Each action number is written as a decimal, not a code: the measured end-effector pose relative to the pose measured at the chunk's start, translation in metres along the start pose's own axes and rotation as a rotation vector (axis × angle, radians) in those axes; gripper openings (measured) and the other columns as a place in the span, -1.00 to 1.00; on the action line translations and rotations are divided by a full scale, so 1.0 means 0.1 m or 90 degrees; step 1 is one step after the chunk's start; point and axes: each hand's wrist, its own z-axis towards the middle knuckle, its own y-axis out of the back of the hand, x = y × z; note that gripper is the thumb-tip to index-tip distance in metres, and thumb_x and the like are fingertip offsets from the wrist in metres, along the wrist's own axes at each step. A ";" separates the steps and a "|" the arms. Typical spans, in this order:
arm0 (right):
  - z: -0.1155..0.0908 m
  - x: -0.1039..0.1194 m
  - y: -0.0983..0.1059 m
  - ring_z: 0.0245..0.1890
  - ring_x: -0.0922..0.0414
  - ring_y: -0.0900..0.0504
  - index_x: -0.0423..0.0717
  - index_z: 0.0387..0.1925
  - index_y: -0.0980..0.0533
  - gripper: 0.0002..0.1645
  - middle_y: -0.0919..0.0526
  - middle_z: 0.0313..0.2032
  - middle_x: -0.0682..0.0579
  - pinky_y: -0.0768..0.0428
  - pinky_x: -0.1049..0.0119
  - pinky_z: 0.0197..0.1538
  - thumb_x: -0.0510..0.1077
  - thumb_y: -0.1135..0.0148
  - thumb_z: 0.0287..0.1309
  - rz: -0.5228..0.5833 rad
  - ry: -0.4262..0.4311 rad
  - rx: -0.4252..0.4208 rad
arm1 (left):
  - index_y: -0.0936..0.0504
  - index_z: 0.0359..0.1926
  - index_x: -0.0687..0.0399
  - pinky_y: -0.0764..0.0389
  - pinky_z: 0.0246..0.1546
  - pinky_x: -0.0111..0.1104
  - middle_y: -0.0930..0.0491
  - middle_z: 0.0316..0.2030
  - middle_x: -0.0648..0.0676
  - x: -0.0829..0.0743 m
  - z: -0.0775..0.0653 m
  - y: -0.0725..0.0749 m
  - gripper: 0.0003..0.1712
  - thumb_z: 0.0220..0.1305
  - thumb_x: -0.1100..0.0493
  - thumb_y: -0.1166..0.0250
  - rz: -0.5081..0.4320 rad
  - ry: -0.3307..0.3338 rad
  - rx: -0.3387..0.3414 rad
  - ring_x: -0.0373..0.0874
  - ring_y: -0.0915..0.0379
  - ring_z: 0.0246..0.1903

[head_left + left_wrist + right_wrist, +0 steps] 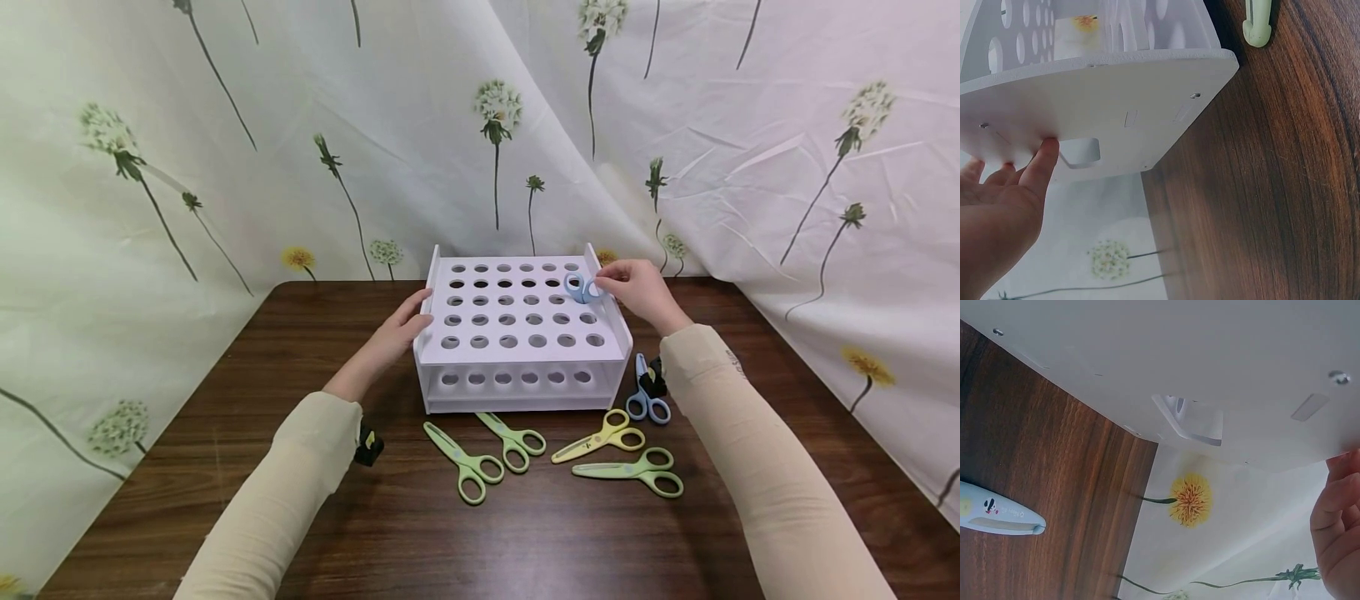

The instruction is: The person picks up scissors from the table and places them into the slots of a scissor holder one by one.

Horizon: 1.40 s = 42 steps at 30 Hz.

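Right hand (636, 287): thumb and fingers pinching a handle loop of the small blue scissors (582, 297). Left hand (393, 333): fingers loosely extended, tips against the outer face of the rack's left wall (1085, 100), near a cutout.

Scissors in hand sit right at the right fingertips, handles up, over the right end of the rack's (525, 362) 2nd and 3rd rows from the back. Blades hidden; depth in a hole cannot be told. In the right wrist view, the right wall (1147, 350) blocks sight of them; in the head view the hand reaches in above that wall.

Rack white, 2 levels. Top panel: 5 rows, 6 columns of round holes; another 6 holes show on the lower level through the open front.

Just below the right wrist, beside the rack: blue pair (643, 395) on the table (510, 542), tip pointing back, partly covered by the black wrist camera (654, 379). Nearby, in front of the rack's right half: yellow pair (602, 437), tip front-left; right green pair (635, 470), tip left, handles right.

Before the rack's left half: 2 more greens side by side. Inner green pair (512, 434) has its tip at the rack's front edge, contact unclear; outer green pair (463, 457) just left, tip back-left.

Behind everything, dandelion-print cloth (420, 100).
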 end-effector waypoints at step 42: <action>-0.21 -0.14 0.30 -0.51 -0.07 -0.50 -0.29 -0.16 -0.56 -0.69 -0.56 -0.45 -0.08 -0.47 0.34 -0.52 -0.11 -0.17 0.20 0.047 0.009 -0.051 | 0.06 0.43 0.02 -0.09 0.18 -0.01 0.17 0.38 0.23 -0.31 -0.20 -0.06 -0.38 0.42 0.13 0.12 -0.015 0.032 0.012 0.16 -0.02 0.21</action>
